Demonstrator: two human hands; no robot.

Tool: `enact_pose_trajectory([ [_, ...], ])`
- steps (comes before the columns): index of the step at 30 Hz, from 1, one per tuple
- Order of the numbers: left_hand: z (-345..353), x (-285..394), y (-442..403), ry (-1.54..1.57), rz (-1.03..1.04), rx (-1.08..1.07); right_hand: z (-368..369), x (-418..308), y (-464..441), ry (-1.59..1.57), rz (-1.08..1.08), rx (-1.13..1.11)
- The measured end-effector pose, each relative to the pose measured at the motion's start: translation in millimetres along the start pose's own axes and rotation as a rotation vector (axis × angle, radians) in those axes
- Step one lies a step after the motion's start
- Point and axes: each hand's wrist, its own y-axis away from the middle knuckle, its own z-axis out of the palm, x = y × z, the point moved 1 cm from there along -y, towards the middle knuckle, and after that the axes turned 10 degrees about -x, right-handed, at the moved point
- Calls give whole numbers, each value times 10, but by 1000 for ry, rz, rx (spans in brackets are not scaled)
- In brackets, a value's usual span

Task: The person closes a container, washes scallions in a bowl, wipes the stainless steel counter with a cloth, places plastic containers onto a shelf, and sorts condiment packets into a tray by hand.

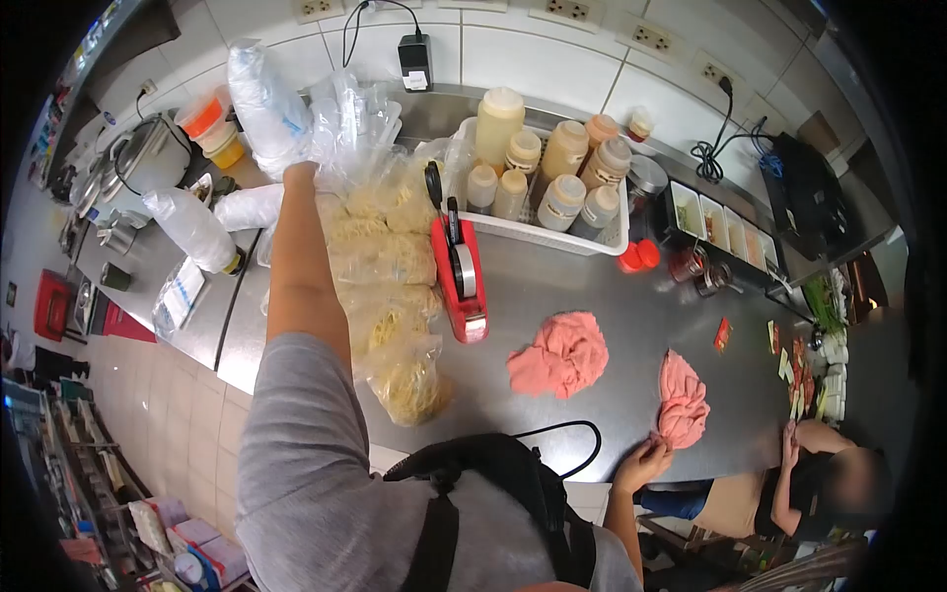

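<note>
While bottle labels (561,197) look illegible, right hand (646,464) pinches cloth (683,405); left hand (300,176) grip I can't tell.

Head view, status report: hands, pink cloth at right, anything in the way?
Left hand by clear plastic bags, fingers hidden. Right hand pinching one end of pink cloth. Second pink cloth bunched apart; nothing appears in the way.

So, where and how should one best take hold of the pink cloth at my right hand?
Probably the bunched middle of the pink cloth, pinched from above: its folds rise there, while your right hand is at its near end.
</note>
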Motion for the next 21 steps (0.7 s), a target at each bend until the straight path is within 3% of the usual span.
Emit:
enact_pose_trajectory([
  [1, -66, 64, 296, 126, -4, -147, -36, -53, -16, -4, -18, -8],
  [7, -227, 80, 425, 899, 98, -220, -17, -25, -48, 16, -11, -49],
  [13, -1011, 68, 782, 911, 132, -385, -26, 6, -24, 49, -26, -61],
  [16, -1636, -133, 1100, 731, 110, -374, -34, 0, -42, 18, -54, -61],
  [18, -1993, -456, 1291, 768, 123, -287, -38, 23, -45, 6, -85, -49],
  [21, -2630, -956, 1818, 821, 179, -317, -25, 100, -24, -326, -42, -98],
])
